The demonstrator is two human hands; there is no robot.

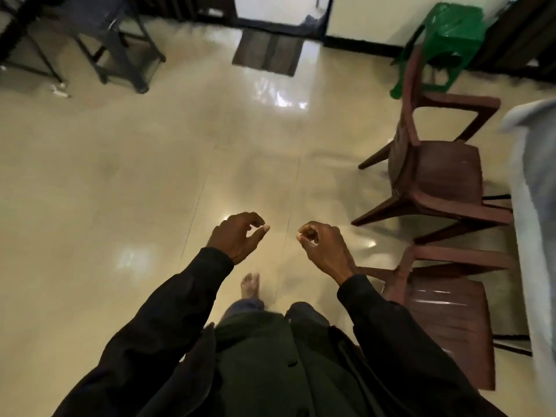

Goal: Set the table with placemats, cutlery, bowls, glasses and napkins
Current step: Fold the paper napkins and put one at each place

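My left hand (237,236) and my right hand (323,248) hang in front of me over the shiny cream floor, each with loosely curled fingers and nothing in them. No placemats, cutlery, bowls, glasses or napkins are in view. At the far right edge runs a table (534,182) under a pale cloth, blurred. Two brown plastic chairs stand beside it, one further off (433,173) and one close to my right arm (445,320).
A green plastic stool (445,40) stands at the back right. A dark stool (102,31) and dark furniture legs are at the back left. A brown doormat (269,51) lies before a doorway. My bare foot (250,285) is on the floor.
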